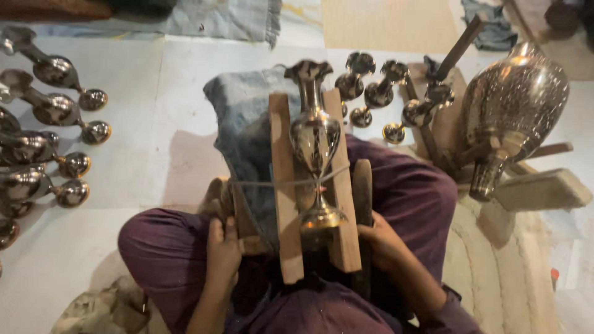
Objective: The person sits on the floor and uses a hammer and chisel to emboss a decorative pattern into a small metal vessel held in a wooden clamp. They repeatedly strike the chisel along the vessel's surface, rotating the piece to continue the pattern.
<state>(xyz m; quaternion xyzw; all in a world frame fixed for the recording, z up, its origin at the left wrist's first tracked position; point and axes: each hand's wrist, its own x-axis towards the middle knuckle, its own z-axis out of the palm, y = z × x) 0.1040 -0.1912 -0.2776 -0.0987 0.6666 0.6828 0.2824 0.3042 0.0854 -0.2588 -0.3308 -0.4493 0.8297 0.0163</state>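
Note:
A shiny metal vase (315, 139) lies lengthwise in a wooden cradle (284, 204) of two long slats resting on my lap, its flared mouth pointing away from me. A thin cord (272, 184) crosses the vase's narrow stem. My left hand (223, 247) grips the left side of the wooden frame by its lower end. On the right side, my right hand (378, 238) holds a dark upright wooden piece (362, 185). A grey cloth (244, 117) lies under the cradle.
Several shiny metal vases (59, 74) lie in a row on the white floor at left. Three more (377, 93) lie behind the cradle. A large metal vase (510, 111) rests on wooden blocks (541, 188) at right, next to a hammer handle (458, 49).

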